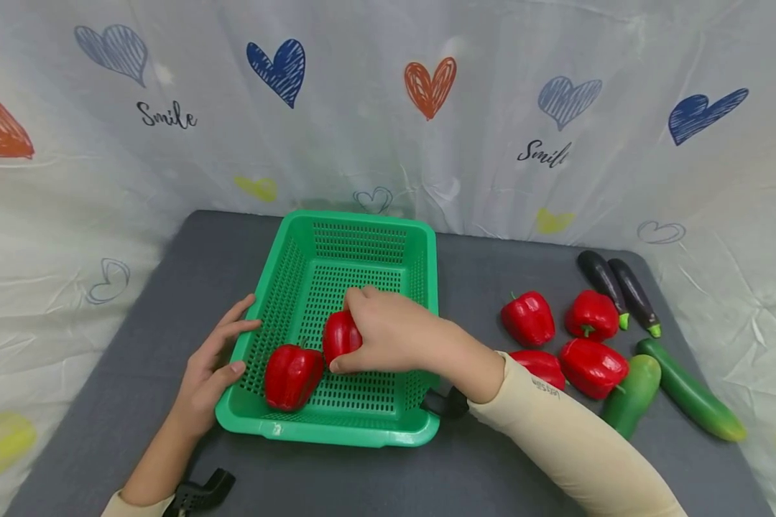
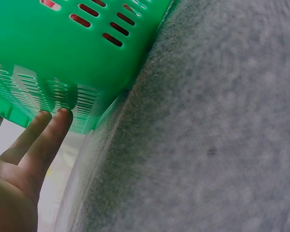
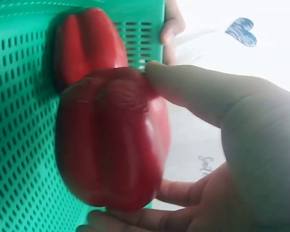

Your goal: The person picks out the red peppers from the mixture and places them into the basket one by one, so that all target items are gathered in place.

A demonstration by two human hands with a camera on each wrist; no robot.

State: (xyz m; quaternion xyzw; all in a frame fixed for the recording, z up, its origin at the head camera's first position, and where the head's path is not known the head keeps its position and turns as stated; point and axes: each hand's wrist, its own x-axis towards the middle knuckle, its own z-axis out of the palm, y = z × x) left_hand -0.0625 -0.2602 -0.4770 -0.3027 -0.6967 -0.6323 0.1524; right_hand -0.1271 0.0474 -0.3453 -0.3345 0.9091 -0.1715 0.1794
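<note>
In the head view, my right hand (image 1: 391, 330) holds a red bell pepper (image 1: 340, 336) inside a green plastic basket (image 1: 326, 433). Thumb and fingers sit on opposite sides of that pepper in the right wrist view. Another red bell pepper (image 1: 292, 377) lies beside it, in the basket's near left part. My left hand (image 1: 210, 373) rests at the basket's left side, thumb and fingertips at the rim. In the left wrist view, fairly straight fingers (image 2: 48, 137) touch the slotted outer wall.
On the grey tabletop (image 1: 155, 337), right of the basket, lie several red bell peppers (image 1: 528, 318), two dark eggplants (image 1: 634, 296) and two green cucumber-like vegetables (image 1: 692, 391). The right forearm crosses over part of this group. A white curtain (image 1: 362, 143) with hearts hangs behind.
</note>
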